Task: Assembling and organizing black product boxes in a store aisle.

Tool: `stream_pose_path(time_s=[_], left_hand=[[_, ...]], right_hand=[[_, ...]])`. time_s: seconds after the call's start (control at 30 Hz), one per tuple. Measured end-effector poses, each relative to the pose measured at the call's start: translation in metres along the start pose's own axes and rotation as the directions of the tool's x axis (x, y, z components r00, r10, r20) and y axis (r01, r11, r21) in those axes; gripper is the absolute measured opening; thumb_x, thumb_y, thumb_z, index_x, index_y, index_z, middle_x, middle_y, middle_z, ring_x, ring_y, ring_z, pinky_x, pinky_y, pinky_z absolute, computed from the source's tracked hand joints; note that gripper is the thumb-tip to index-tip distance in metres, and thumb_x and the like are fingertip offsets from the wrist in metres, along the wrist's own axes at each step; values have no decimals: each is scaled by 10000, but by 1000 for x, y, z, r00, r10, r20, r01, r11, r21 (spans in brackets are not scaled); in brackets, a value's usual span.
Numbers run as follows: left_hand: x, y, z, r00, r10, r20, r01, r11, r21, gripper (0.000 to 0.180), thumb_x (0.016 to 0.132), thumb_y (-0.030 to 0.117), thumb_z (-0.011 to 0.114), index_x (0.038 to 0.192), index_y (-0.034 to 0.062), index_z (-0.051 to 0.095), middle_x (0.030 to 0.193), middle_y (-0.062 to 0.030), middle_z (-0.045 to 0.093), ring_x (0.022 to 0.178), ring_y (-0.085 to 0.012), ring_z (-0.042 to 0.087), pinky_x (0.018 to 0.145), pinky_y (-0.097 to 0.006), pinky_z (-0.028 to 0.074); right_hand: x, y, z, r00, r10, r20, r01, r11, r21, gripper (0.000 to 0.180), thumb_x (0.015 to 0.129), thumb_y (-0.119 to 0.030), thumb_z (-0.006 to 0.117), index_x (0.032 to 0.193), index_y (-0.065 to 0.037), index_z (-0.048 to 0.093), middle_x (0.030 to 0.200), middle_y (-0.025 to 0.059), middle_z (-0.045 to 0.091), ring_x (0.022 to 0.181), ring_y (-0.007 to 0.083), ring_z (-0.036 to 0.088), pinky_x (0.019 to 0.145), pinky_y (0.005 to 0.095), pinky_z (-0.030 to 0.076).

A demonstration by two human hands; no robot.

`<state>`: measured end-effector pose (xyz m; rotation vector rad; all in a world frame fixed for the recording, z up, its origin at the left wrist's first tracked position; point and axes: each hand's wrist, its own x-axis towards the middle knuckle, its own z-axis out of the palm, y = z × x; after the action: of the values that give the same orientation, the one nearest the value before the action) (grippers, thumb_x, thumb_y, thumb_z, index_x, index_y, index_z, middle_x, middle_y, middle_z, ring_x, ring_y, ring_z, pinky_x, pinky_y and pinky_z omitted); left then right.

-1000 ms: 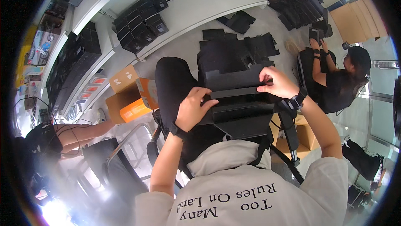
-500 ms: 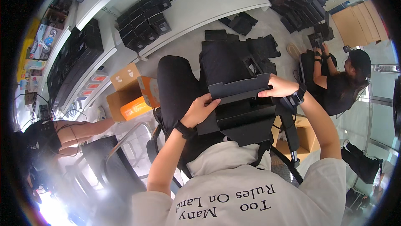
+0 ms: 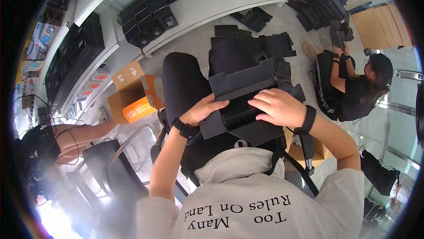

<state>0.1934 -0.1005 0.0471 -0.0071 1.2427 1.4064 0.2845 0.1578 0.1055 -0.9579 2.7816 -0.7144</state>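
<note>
A: Head view, middle of the frame: both hands are on a black box point(image 3: 240, 106) of folded card, held over the lap. The left hand point(image 3: 201, 112) grips its left edge, fingers curled onto the top and thumb hidden beneath. The right hand point(image 3: 278, 106) lies flat on top, fingers together and pressing down.

B: What can't you see?

A: The box's underside and near flap are hidden by the hands. Its inside is black on black, so the folds are hard to read. The person's legs vanish under it, except one knee point(image 3: 181, 82) left of centre. The grey shirt point(image 3: 247, 199) fills the bottom of the frame and covers the seat.

B: And around them?

A: A pale floor point(image 3: 194, 40) in the upper middle, strewn with flat black card pieces point(image 3: 256, 45) just above the box. More black boxes are stacked on a white shelf point(image 3: 212, 0) at the top and in rows at upper left. An orange carton point(image 3: 134, 97) sits left of the knee. At the right a co-worker point(image 3: 353, 89) in black sits on the floor, their hands on a black piece; whether they grip it I cannot tell. At the far left another person's arm point(image 3: 81, 133) reaches in, the body cut off by the dark rim. The lower left is washed out by glare
</note>
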Motion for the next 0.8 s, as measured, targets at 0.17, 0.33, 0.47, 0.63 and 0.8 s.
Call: stream_pose_path(time_s=[0.17, 0.33, 0.47, 0.63, 0.8], left_hand=[[8, -14, -8, 993, 94, 65, -96, 995, 36, 585, 913, 334, 666, 1341, -24, 490, 1287, -82, 571, 1153, -159, 540, 1005, -281, 406], [15, -22, -7, 987, 112, 117, -119, 991, 53, 637, 931, 409, 633, 1342, -54, 481, 1300, -104, 560, 1190, -169, 516, 1025, -290, 387], [16, -25, -6, 984, 81, 156, -97, 991, 94, 701, 930, 461, 616, 1361, -71, 464, 1346, -134, 532, 1226, -185, 489, 1058, -302, 353], [16, -30, -8, 966, 168, 196, -192, 975, 109, 712, 918, 468, 634, 1374, -52, 465, 1358, -141, 527, 1229, -203, 489, 1069, -313, 345], [4, -25, -10, 979, 103, 173, -162, 912, 376, 692, 898, 429, 682, 1375, -28, 475, 1334, -136, 557, 1223, -204, 503, 1048, -321, 375]], right_hand=[[10, -1, 18, 983, 7, 184, 27, 983, -181, 345, 746, -308, 766, 906, -80, 562, 854, 25, 547, 845, 189, 604, 594, 330, 503], [6, -12, 24, 981, -47, 187, 95, 961, -259, 335, 744, -348, 755, 915, -115, 586, 799, 16, 534, 732, 180, 569, 576, 316, 483], [-8, -32, 21, 969, -15, 246, 78, 966, -248, 390, 821, -385, 674, 995, -44, 599, 729, 22, 559, 740, 164, 587, 570, 296, 488], [-21, -39, 34, 990, -41, 135, 55, 993, -107, 351, 825, -244, 680, 1042, 16, 590, 888, 103, 642, 784, 220, 643, 663, 318, 547], [-28, -43, 35, 984, -73, 161, 83, 995, -54, 379, 837, -217, 679, 1106, 41, 612, 1038, 152, 689, 944, 250, 679, 762, 302, 570]])
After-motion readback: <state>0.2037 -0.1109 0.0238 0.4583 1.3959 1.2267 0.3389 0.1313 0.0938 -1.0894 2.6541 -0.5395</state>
